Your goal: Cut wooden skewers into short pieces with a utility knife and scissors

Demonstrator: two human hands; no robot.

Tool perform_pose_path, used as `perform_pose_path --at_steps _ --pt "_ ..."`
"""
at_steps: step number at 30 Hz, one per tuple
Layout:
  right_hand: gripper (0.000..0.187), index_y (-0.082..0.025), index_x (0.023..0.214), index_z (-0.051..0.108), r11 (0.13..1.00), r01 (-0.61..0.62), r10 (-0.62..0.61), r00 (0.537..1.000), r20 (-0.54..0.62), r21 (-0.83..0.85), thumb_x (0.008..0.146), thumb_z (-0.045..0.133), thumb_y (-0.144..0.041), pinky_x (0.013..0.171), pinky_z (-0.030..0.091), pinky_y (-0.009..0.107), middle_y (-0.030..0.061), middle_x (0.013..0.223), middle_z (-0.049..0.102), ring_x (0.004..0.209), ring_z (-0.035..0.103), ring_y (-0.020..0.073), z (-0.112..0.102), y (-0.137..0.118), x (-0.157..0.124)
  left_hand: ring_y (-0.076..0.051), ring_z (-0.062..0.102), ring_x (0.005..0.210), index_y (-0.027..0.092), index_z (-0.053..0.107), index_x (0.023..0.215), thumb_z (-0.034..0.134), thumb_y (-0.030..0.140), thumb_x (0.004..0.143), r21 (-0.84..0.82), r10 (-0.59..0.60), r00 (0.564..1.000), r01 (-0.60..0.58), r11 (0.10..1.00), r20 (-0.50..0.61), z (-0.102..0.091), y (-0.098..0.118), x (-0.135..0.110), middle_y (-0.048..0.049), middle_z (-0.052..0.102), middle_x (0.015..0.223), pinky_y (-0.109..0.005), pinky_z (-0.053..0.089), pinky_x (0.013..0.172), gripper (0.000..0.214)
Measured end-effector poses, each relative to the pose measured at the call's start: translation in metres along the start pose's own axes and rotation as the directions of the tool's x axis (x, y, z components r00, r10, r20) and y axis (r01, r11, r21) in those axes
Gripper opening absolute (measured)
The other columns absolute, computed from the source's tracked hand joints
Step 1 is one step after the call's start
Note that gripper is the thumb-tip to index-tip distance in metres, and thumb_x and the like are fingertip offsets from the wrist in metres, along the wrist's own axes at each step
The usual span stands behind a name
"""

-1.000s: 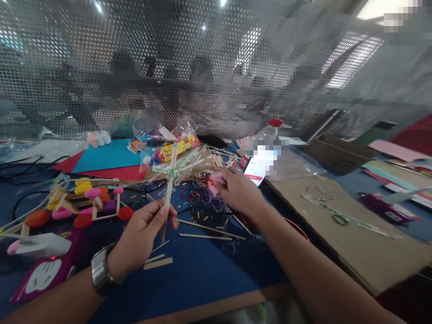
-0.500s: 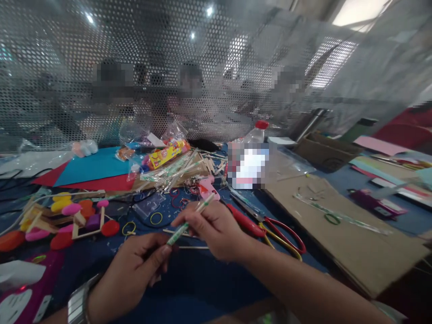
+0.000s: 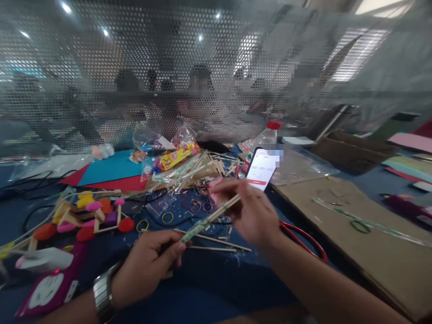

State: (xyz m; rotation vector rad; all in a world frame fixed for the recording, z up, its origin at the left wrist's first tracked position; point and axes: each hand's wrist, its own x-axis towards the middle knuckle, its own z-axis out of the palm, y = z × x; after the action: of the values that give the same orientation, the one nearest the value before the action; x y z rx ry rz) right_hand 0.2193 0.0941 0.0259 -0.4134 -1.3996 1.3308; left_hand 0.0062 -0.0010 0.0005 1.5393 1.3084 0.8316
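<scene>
My left hand [image 3: 153, 258] is closed around the lower end of a white wrapper with green print [image 3: 197, 227]. From its upper end stick out pale wooden chopsticks [image 3: 229, 205], which my right hand [image 3: 256, 213] pinches between thumb and fingers. The wrapper and the chopsticks slant up to the right between both hands. Below them, loose thin wooden sticks [image 3: 219, 241] lie on the blue table. Scissors with red handles [image 3: 305, 240] are partly hidden behind my right forearm.
Colourful wheeled stick models [image 3: 97, 216] and a purple device [image 3: 50, 288] stand left. A pile of wrapped sticks [image 3: 185, 173], a phone [image 3: 261, 168] and a red-capped bottle [image 3: 270, 132] are behind my hands. Cardboard [image 3: 337, 225] with another wrapper [image 3: 367, 220] lies right.
My right hand has moved right, away from my left hand, and more of the chopsticks shows outside the wrapper. The camera view has shifted slightly left.
</scene>
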Motion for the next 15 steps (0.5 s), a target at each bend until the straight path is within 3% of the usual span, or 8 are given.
perform_pose_path --at_steps 2,3,4,6,8,9,13,15 --pt "0.044 -0.025 0.084 0.076 0.998 0.037 -0.030 0.991 -0.131 0.052 0.095 0.058 -0.064 0.039 0.020 0.026 -0.0042 0.058 0.044 0.044 0.033 0.0103 -0.017 -0.016 0.009 -0.008 0.042 0.047 0.017 0.067 0.077 0.053 0.057 0.095 0.030 0.001 1.000 -0.001 1.000 -0.027 0.000 0.002 0.000 0.0008 0.056 0.058 -0.016 0.033 0.041 0.045" --pt "0.043 -0.024 0.076 0.073 0.992 0.102 -0.076 0.951 -0.299 0.072 0.087 0.069 -0.065 0.038 0.017 0.026 -0.0051 0.056 0.045 0.041 0.029 0.0088 -0.027 -0.027 0.013 -0.008 0.043 0.046 0.017 0.068 0.080 0.052 0.057 0.095 0.047 0.000 0.999 0.002 0.999 -0.041 0.000 0.004 0.000 0.0007 0.057 0.058 -0.017 0.033 0.040 0.045" --pt "0.044 -0.024 0.071 0.070 0.984 0.157 -0.115 0.923 -0.368 0.087 0.080 0.075 -0.066 0.038 0.015 0.026 -0.0061 0.057 0.046 0.039 0.025 0.0073 -0.038 -0.038 0.017 -0.007 0.042 0.044 0.017 0.068 0.082 0.051 0.057 0.095 0.066 -0.002 0.998 0.006 0.998 -0.063 0.000 0.007 -0.001 0.0013 0.056 0.057 -0.017 0.033 0.039 0.045" --pt "0.038 -0.026 0.067 0.067 0.961 0.253 -0.178 0.874 -0.452 0.109 0.083 0.076 -0.059 0.040 0.012 0.026 -0.0065 0.056 0.046 0.040 0.022 0.0071 -0.056 -0.059 0.021 -0.007 0.042 0.040 0.017 0.068 0.091 0.045 0.057 0.096 0.119 -0.002 0.995 0.015 0.993 -0.103 -0.001 0.015 -0.004 0.0016 0.058 0.057 -0.018 0.034 0.037 0.046" --pt "0.030 -0.028 0.066 0.067 0.939 0.339 -0.249 0.798 -0.549 0.067 0.090 0.074 -0.045 0.044 0.014 0.027 -0.0050 0.057 0.048 0.044 0.028 0.0085 -0.067 -0.071 0.022 -0.008 0.045 0.040 0.018 0.069 0.091 0.045 0.057 0.097 0.202 0.015 0.991 0.012 0.979 -0.134 -0.006 0.029 -0.011 0.0010 0.061 0.057 -0.019 0.037 0.037 0.046" --pt "0.032 -0.028 0.064 0.066 0.935 0.350 -0.264 0.790 -0.553 0.055 0.089 0.075 -0.046 0.043 0.015 0.028 -0.0048 0.055 0.047 0.044 0.030 0.0090 -0.068 -0.072 0.021 -0.009 0.048 0.041 0.018 0.070 0.089 0.046 0.057 0.096 0.256 0.032 0.988 0.008 0.967 -0.153 -0.010 0.037 -0.015 0.0005 0.062 0.058 -0.020 0.039 0.038 0.046" --pt "0.045 -0.027 0.063 0.062 0.945 0.318 -0.246 0.844 -0.476 0.075 0.074 0.081 -0.067 0.036 0.024 0.027 -0.0067 0.051 0.047 0.038 0.036 0.0094 -0.045 -0.050 0.018 -0.012 0.059 0.057 0.020 0.073 0.089 0.052 0.056 0.095 0.532 0.176 0.936 0.013 0.847 -0.303 -0.050 0.074 -0.035 -0.0017 0.070 0.067 -0.023 0.046 0.053 0.042" --pt "0.043 -0.025 0.068 0.065 0.969 0.226 -0.169 0.898 -0.406 0.096 0.079 0.076 -0.065 0.036 0.032 0.026 -0.0050 0.056 0.056 0.038 0.045 0.0102 -0.028 -0.034 0.013 -0.013 0.060 0.063 0.020 0.075 0.100 0.054 0.056 0.094 0.661 0.241 0.890 0.086 0.745 -0.388 -0.085 0.090 -0.044 -0.0014 0.073 0.075 -0.025 0.046 0.058 0.042"
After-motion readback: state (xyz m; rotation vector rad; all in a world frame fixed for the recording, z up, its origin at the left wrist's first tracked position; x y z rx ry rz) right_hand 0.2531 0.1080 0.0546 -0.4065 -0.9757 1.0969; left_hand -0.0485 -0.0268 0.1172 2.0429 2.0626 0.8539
